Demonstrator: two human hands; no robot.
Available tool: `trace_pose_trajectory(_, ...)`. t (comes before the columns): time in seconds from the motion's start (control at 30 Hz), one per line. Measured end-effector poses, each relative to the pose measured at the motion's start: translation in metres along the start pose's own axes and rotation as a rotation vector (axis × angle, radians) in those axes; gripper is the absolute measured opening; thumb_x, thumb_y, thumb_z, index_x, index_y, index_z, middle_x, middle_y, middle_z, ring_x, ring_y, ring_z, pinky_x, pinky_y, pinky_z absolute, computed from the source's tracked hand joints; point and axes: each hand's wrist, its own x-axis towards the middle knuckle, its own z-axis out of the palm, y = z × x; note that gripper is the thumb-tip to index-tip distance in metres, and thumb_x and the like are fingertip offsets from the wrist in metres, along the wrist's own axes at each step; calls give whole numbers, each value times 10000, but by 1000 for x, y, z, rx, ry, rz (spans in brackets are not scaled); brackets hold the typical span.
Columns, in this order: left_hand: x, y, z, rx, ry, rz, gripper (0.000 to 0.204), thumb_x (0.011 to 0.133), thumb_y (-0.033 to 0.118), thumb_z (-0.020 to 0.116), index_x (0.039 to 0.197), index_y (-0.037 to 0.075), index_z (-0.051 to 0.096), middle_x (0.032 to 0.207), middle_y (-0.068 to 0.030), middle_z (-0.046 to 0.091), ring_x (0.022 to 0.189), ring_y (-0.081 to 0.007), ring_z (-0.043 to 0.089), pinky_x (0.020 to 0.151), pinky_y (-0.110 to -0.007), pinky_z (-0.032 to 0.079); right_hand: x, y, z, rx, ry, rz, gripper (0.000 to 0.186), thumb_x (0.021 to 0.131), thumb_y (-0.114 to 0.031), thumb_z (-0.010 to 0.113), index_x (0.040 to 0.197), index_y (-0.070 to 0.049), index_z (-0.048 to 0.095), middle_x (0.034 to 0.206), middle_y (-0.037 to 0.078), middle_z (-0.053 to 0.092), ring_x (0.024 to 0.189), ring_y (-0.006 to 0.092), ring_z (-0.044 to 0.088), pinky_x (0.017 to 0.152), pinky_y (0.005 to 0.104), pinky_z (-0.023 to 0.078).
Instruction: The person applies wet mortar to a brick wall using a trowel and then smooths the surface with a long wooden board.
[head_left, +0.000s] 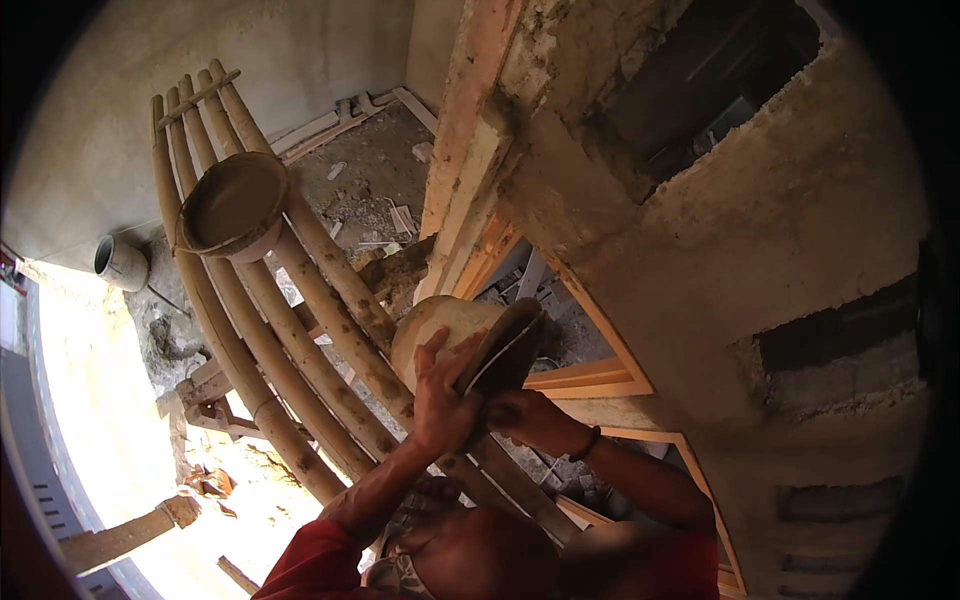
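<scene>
A mud-caked tub (425, 335) is tilted on its side near the middle, its dark rim facing right. My left hand (440, 400) grips it, fingers spread over the pale outside and thumb side at the rim. Just to the right, my right hand (530, 420) is curled at the lower part of that rim; its fingertips and whatever they hold are hidden. Beneath both hands run several bamboo poles (330, 300) lashed as a platform. Farther along them, a round tub of grey mortar (230, 205) stands upright.
An opening with timber frames (620, 370) and a plastered wall (690, 270) with rough recesses stand close on my right. A small bucket (120, 262) is below at the left. Rubble (360, 170) lies on the floor under the bamboo. A cut timber (120, 535) juts in at lower left.
</scene>
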Motion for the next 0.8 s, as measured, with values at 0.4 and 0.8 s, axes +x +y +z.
trace_pose_trajectory(0.4,6,-8,-75,-707,318,-221,734,593,-52,515,1327,-47,525,1175,-121,643,1086,-178,596,967,-282,442,-50,-61,-70,95,134,-65,374,949,-163,594,1249,52,534,803,69,603,658,114,595,595,273,507)
trace_pose_trajectory(0.8,-25,-42,-119,-557,493,-182,726,556,59,505,1263,-104,539,1206,-141,605,1136,-214,563,1034,-304,390,-121,-215,-145,-856,315,-246,525,761,-196,781,1181,-22,518,851,57,590,714,95,559,670,260,471)
